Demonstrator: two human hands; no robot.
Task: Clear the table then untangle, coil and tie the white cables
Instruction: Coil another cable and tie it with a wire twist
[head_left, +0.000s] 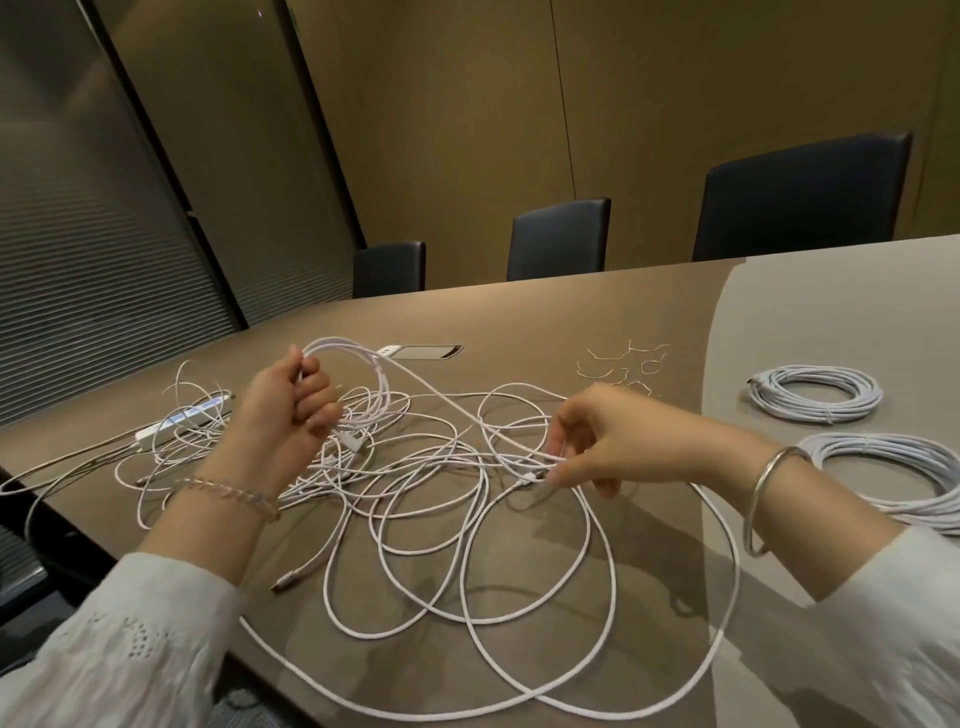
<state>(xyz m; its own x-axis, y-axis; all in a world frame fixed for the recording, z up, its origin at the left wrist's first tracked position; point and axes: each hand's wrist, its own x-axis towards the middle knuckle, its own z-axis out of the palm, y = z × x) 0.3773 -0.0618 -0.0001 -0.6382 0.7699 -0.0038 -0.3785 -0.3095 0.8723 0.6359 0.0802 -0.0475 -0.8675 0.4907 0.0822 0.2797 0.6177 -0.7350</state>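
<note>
A tangle of white cables (415, 499) spreads over the middle of the brown table (545, 306). My left hand (288, 410) is raised above its left side and grips a few loops of white cable. My right hand (592, 441) hovers over the tangle's right side and pinches a cable strand near a small connector. Two finished white cable coils lie to the right: a far coil (815, 394) and a near coil (893, 478). Several wire twist ties (623, 364) lie scattered beyond my right hand.
A white power strip (176, 422) sits at the left under the cables, its cords trailing off the table's left edge. A cable hatch (423, 352) is set in the tabletop. Three dark chairs (558, 239) stand along the far side. A loose plug end (288, 579) lies near me.
</note>
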